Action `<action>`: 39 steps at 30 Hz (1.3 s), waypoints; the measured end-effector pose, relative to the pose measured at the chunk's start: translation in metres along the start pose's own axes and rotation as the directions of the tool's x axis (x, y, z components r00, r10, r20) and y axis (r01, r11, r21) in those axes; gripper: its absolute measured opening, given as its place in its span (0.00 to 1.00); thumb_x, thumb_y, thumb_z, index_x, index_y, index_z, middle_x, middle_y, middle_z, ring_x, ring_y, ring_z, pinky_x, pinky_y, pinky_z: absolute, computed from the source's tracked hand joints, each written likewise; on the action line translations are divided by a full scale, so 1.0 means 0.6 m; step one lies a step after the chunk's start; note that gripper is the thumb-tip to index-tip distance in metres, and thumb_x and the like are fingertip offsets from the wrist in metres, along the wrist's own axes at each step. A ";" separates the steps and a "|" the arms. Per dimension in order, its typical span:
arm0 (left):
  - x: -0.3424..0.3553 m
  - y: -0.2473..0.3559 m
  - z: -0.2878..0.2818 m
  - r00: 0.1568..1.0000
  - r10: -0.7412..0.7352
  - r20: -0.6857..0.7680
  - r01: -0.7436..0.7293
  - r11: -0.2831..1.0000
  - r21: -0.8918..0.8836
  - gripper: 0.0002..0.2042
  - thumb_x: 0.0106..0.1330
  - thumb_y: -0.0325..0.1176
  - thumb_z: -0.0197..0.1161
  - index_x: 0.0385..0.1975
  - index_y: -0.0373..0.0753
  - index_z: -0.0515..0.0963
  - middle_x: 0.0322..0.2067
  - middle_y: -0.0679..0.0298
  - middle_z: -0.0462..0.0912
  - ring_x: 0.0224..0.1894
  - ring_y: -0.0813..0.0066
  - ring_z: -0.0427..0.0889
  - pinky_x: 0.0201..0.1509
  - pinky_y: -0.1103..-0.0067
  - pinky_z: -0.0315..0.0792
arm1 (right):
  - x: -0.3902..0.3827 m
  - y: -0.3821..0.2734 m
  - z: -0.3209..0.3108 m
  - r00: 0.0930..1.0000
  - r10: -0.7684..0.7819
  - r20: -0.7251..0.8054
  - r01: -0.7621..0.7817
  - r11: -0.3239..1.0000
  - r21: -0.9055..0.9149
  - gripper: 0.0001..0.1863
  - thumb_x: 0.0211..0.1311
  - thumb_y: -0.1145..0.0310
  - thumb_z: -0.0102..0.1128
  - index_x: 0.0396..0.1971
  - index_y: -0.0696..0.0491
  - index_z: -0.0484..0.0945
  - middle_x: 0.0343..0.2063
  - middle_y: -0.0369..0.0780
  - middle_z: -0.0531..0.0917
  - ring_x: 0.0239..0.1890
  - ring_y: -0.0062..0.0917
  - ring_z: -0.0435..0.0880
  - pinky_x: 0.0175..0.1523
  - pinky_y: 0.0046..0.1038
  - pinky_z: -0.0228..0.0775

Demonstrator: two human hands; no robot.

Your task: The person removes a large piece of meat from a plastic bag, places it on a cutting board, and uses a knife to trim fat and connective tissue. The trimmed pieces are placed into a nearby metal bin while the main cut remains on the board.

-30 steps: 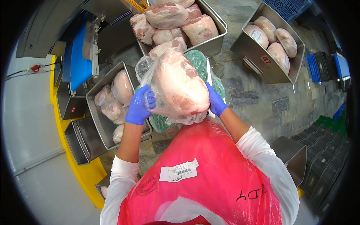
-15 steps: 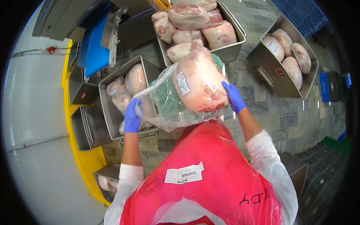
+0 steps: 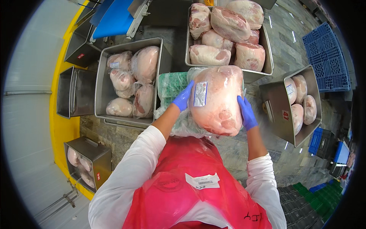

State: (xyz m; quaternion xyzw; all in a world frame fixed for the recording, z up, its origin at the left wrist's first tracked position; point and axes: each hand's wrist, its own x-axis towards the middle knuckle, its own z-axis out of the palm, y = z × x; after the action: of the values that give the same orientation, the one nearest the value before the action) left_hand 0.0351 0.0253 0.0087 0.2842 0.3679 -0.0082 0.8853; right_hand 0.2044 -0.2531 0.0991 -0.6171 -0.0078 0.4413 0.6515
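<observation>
A large, rounded cut of raw meat (image 3: 217, 101), pale pink with a white-and-blue label, is in front of my apron between both blue-gloved hands. My left hand (image 3: 183, 98) is closed against its left side, fingertips partly hidden at its edge. My right hand (image 3: 248, 114) grips the right side, with the fingers partly behind the meat. Beneath and to the left, a crumpled clear plastic bag (image 3: 179, 123) lies over a green crate (image 3: 171, 87). Whether the meat rests on the crate or is lifted just above it, I cannot tell.
Steel bins of meat surround me: a left bin (image 3: 100, 91), a far bin (image 3: 269, 57), a right bin (image 3: 271, 105) and a lower-left bin (image 3: 100, 158). Beyond are a blue conveyor (image 3: 116, 19) and a blue pallet (image 3: 326, 57). Dark crates (image 3: 301, 204) stand lower right.
My left hand has let go of the plastic bag's edge and moved right onto the meat. The bag has slumped onto the green crate. My view has shifted, showing more of the left bin.
</observation>
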 end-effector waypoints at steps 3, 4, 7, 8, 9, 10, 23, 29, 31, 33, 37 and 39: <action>0.019 -0.012 -0.010 0.996 0.049 0.075 -0.041 0.994 -0.106 0.30 0.82 0.56 0.48 0.69 0.36 0.73 0.64 0.58 0.81 0.65 0.65 0.79 0.73 0.68 0.71 | -0.009 0.013 0.019 0.991 -0.110 -0.072 0.091 0.969 -0.230 0.34 0.69 0.57 0.72 0.66 0.62 0.72 0.57 0.47 0.84 0.54 0.31 0.85 0.62 0.32 0.77; 0.018 -0.011 -0.014 0.994 0.058 0.091 -0.041 0.983 -0.182 0.30 0.82 0.55 0.48 0.69 0.36 0.73 0.63 0.58 0.82 0.64 0.64 0.79 0.73 0.68 0.71 | -0.026 -0.005 0.047 0.988 -0.140 -0.069 0.110 0.940 -0.323 0.39 0.63 0.57 0.78 0.66 0.62 0.70 0.58 0.48 0.83 0.56 0.33 0.84 0.64 0.35 0.76; -0.020 0.003 -0.023 0.961 0.246 0.128 -0.241 0.969 -0.055 0.29 0.82 0.54 0.48 0.68 0.36 0.74 0.64 0.57 0.81 0.64 0.63 0.80 0.73 0.67 0.71 | -0.064 -0.029 0.112 0.979 -0.201 -0.023 0.173 0.890 -0.421 0.48 0.55 0.52 0.83 0.69 0.61 0.67 0.62 0.50 0.79 0.62 0.36 0.80 0.69 0.38 0.72; -0.053 0.013 -0.020 0.892 0.413 0.182 -0.444 0.876 0.188 0.30 0.81 0.55 0.47 0.68 0.36 0.74 0.65 0.58 0.80 0.64 0.63 0.80 0.73 0.66 0.71 | -0.075 -0.029 0.130 0.980 -0.201 -0.012 0.182 0.911 -0.369 0.51 0.53 0.50 0.84 0.69 0.61 0.66 0.63 0.51 0.78 0.64 0.37 0.78 0.70 0.39 0.71; -0.101 0.031 -0.014 0.939 0.331 0.097 -0.339 0.937 0.087 0.31 0.81 0.56 0.47 0.69 0.36 0.73 0.66 0.57 0.79 0.65 0.61 0.79 0.73 0.66 0.70 | -0.084 -0.041 0.151 0.985 -0.173 0.010 0.164 0.912 -0.376 0.52 0.52 0.49 0.84 0.70 0.62 0.66 0.63 0.52 0.78 0.65 0.38 0.78 0.71 0.40 0.70; -0.148 0.047 -0.021 0.971 0.239 0.008 -0.238 0.971 -0.017 0.32 0.80 0.57 0.47 0.70 0.36 0.71 0.66 0.55 0.79 0.65 0.59 0.79 0.74 0.65 0.70 | -0.089 -0.049 0.169 0.989 -0.142 0.042 0.147 0.913 -0.380 0.53 0.52 0.48 0.84 0.70 0.62 0.66 0.64 0.52 0.77 0.66 0.39 0.77 0.72 0.40 0.69; -0.223 0.062 -0.207 0.878 0.241 -0.414 -0.001 0.865 0.502 0.36 0.77 0.57 0.60 0.72 0.33 0.70 0.66 0.57 0.78 0.64 0.63 0.79 0.67 0.69 0.74 | 0.013 0.157 0.213 0.903 -0.391 0.178 0.410 0.660 -0.630 0.56 0.61 0.35 0.69 0.77 0.60 0.59 0.68 0.59 0.73 0.70 0.53 0.73 0.75 0.45 0.64; -0.210 0.058 -0.119 0.852 0.316 -0.418 0.031 0.766 0.642 0.42 0.76 0.62 0.58 0.70 0.24 0.69 0.63 0.53 0.79 0.59 0.65 0.81 0.62 0.70 0.76 | -0.079 0.189 0.070 0.845 -0.481 -0.233 0.159 0.642 -0.750 0.34 0.59 0.43 0.71 0.55 0.56 0.79 0.45 0.52 0.84 0.49 0.50 0.84 0.54 0.49 0.76; -0.216 0.068 -0.127 0.850 0.287 -0.442 0.091 0.746 0.660 0.42 0.76 0.63 0.58 0.71 0.25 0.68 0.64 0.53 0.79 0.60 0.65 0.81 0.62 0.69 0.76 | -0.114 0.219 0.029 0.858 -0.394 -0.330 -0.029 0.604 -0.796 0.31 0.59 0.45 0.71 0.49 0.57 0.80 0.40 0.51 0.84 0.43 0.50 0.85 0.49 0.50 0.77; -0.215 0.073 -0.102 0.831 0.232 -0.505 0.186 0.740 0.647 0.42 0.75 0.66 0.56 0.71 0.29 0.69 0.65 0.56 0.79 0.60 0.64 0.80 0.61 0.70 0.76 | -0.119 0.249 0.008 0.890 -0.310 -0.333 -0.115 0.554 -0.825 0.29 0.58 0.46 0.71 0.46 0.57 0.79 0.38 0.50 0.85 0.40 0.51 0.86 0.47 0.49 0.78; -0.222 0.099 -0.157 0.856 0.119 -0.502 0.237 0.774 0.587 0.41 0.74 0.68 0.54 0.76 0.42 0.66 0.69 0.57 0.76 0.69 0.54 0.76 0.70 0.57 0.73 | -0.117 0.260 0.003 0.922 -0.223 -0.317 -0.106 0.640 -0.761 0.25 0.57 0.50 0.72 0.42 0.57 0.78 0.35 0.51 0.87 0.38 0.51 0.89 0.46 0.48 0.81; -0.218 0.100 -0.127 0.853 0.111 -0.511 0.257 0.762 0.594 0.41 0.75 0.68 0.54 0.75 0.42 0.66 0.70 0.58 0.75 0.69 0.54 0.76 0.70 0.56 0.74 | -0.111 0.250 -0.006 0.925 -0.126 -0.359 -0.173 0.701 -0.692 0.23 0.56 0.54 0.70 0.43 0.57 0.78 0.38 0.52 0.88 0.40 0.50 0.90 0.48 0.47 0.82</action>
State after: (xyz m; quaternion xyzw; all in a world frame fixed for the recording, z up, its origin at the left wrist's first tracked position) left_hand -0.0961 0.0887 0.0809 0.5462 0.5773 -0.0928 0.5998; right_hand 0.0811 -0.3173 0.0124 -0.8936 -0.0436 0.2842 0.3447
